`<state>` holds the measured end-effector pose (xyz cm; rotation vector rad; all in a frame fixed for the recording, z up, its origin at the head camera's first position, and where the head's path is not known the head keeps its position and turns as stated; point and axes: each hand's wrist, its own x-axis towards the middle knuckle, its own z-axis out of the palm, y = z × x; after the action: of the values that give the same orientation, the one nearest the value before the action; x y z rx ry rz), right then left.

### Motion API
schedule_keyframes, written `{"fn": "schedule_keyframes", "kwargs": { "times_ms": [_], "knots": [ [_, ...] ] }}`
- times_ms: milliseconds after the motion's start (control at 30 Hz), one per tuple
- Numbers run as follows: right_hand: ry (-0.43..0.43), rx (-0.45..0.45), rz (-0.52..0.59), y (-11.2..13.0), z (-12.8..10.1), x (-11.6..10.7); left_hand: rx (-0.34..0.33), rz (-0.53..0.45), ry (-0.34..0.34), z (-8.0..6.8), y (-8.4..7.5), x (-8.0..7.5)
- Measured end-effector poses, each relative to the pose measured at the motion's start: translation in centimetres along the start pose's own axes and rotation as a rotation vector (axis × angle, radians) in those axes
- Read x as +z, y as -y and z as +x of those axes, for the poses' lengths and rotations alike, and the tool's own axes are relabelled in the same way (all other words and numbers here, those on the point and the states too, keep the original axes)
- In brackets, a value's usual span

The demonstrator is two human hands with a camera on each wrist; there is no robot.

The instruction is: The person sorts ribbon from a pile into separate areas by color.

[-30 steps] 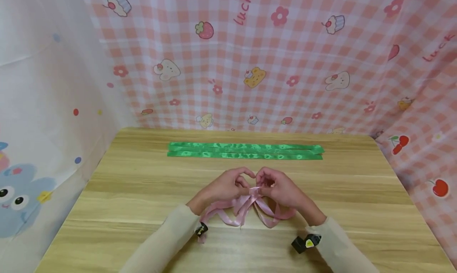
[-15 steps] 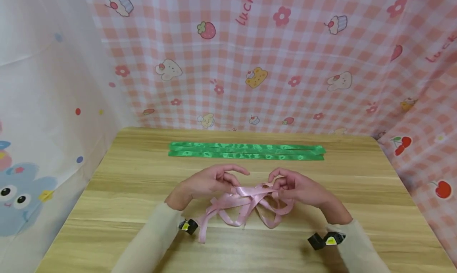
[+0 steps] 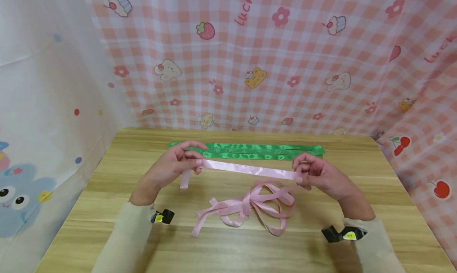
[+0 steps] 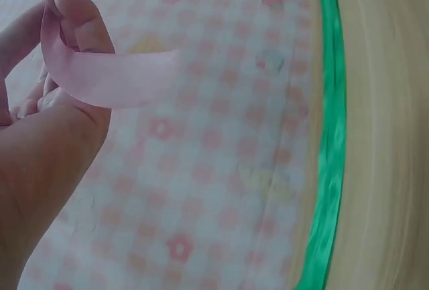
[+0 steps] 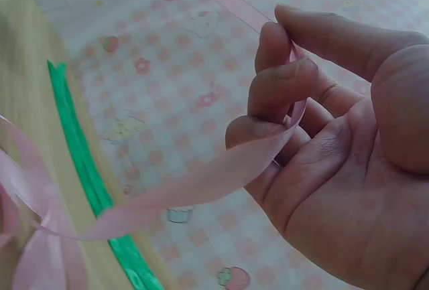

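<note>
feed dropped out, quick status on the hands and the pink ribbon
Left hand and right hand pinch pink ribbon, stretched taut above table. Rest lies looped below. Green ribbons behind, nothing in the way.

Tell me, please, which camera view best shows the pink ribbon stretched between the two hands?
The head view: it shows the pink ribbon taut from left hand to right hand, with its tangle lying on the table. The left wrist view shows only one pinched end; the right wrist view shows a curl round the fingers.
</note>
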<state>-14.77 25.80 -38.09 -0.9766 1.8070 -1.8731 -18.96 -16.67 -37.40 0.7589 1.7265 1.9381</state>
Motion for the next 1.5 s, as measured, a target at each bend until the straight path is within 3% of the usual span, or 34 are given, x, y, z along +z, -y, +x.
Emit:
{"fn": "schedule_keyframes", "kwargs": {
  "times_ms": [367,533,600,800,1033,1267,1500],
  "knots": [
    [-0.056,-0.05,-0.051,2.1,-3.1,-3.0,-0.077,0.271,-0.156,-4.3,-0.6,-4.4],
    [-0.062,-0.007,-0.055,1.7,-4.5,-4.3,-0.095,0.269,-0.131,-5.8,-0.2,-6.2],
    [-0.082,0.049,-0.074,1.4,-5.1,-4.8,-0.119,0.273,-0.128,-6.2,0.0,-6.7],
    [-0.196,0.153,-0.194,0.6,-6.4,-5.5,-0.239,0.332,-0.197,-6.8,0.6,-7.7],
    [-0.255,0.223,-0.248,0.2,-7.6,-6.1,-0.213,0.281,-0.143,-7.8,1.7,-9.4],
    [-0.356,0.305,-0.369,-0.8,-8.2,-7.0,-0.319,0.375,-0.31,-7.9,2.6,-9.9],
    [-0.484,0.4,-0.427,-2.3,-8.9,-8.2,-0.335,0.227,-0.261,-7.9,4.4,-10.7]
  ]
}}
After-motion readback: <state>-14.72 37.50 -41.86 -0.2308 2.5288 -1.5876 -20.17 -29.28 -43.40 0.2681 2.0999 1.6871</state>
